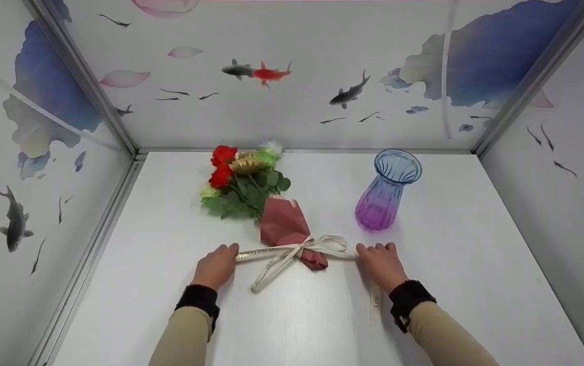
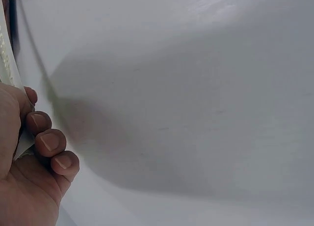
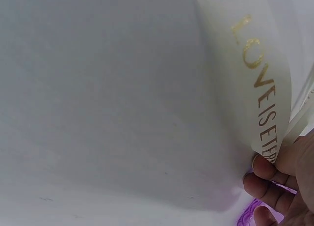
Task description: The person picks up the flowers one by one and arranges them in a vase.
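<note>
A cream ribbon (image 1: 282,263) with gold lettering is tied in a bow round the lower end of a dark red paper wrap (image 1: 284,223). My left hand (image 1: 217,266) grips the ribbon on the left side, fingers curled over it, and the strip runs taut to the knot. On the other side my right hand (image 1: 383,266) pinches the ribbon beyond the bow's loop. Its loose tail, printed "LOVE IS ETER…" (image 3: 265,103), hangs from those fingers in the right wrist view. Red, gold and pale flowers (image 1: 243,173) with green leaves lie above the wrap.
A ribbed glass vase (image 1: 386,190), blue at the top and purple at the base, stands upright at the back right of the white table (image 1: 292,325). Panels printed with fish and petals (image 1: 292,117) enclose the table at the back and both sides.
</note>
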Tool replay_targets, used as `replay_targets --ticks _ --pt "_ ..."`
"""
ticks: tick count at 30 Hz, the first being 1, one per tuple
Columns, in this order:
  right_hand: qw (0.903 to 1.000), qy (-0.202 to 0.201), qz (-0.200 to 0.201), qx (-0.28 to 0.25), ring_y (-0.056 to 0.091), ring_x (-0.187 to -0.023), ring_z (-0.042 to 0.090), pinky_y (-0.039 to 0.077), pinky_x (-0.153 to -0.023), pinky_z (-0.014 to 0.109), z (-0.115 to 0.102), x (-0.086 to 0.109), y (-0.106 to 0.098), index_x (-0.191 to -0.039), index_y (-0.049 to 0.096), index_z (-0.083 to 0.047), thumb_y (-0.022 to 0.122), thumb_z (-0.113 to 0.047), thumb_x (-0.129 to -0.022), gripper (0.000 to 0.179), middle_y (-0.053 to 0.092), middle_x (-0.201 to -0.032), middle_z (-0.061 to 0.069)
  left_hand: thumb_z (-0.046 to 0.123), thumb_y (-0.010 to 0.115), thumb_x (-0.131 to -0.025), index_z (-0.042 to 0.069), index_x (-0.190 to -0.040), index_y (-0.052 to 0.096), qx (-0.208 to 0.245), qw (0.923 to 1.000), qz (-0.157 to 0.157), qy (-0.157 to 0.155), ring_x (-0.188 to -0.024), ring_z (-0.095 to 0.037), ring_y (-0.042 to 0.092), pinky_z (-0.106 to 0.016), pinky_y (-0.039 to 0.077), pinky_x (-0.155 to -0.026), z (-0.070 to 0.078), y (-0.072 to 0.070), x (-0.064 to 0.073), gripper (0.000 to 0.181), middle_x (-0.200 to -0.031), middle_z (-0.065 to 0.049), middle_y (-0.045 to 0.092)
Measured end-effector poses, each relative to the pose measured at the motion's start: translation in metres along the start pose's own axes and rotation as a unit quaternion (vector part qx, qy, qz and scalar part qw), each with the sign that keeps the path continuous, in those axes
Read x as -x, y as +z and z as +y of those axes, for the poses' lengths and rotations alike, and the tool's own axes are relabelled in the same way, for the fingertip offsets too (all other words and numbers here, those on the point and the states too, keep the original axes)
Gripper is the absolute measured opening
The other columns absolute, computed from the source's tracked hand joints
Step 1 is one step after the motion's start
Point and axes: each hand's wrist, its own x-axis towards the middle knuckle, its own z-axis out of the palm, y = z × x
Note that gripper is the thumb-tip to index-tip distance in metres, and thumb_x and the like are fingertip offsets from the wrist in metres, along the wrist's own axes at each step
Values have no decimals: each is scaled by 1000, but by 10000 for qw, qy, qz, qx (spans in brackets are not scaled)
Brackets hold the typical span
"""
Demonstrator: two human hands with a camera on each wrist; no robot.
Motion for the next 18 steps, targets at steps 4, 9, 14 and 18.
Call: replay_targets --ticks 4,9,14,18 --pt "9999 86 -139 -33 58 -71 35 43 -75 54 4 2 0 -99 53 -7 63 8 -90 20 67 -76 12 2 57 -100 3 -106 60 -27 10000 48 -57 -72 -38 64 -53 53 -58 -3 0 1 7 -85 -16 61" --pt "9996 174 -211 -13 60 -72 37 44 -75 56 8 4 -2 -99 53 -6 62 6 -91 18 68 -78 13 1 56 -100 2 -106 60 -35 9999 96 -93 -70 -38 64 -53 53 -57 -8 -1 5 6 -84 -17 61" --pt "9996 173 -200 54 61 -73 37 45 -75 56 10 7 -5 -99 53 -6 65 5 -91 19 66 -77 14 1 56 -101 1 -110 60 13 9998 42 -213 -73 -40 65 -54 54 -60 -11 -3 8 11 -87 -17 61" --pt "9998 185 -37 27 59 -70 36 43 -74 53 11 11 -5 -99 52 -6 65 5 -91 19 65 -74 13 2 54 -101 1 -110 60 -42 9996 86 -256 -73 -41 65 -55 54 -59 -14 0 9 11 -86 -17 61"
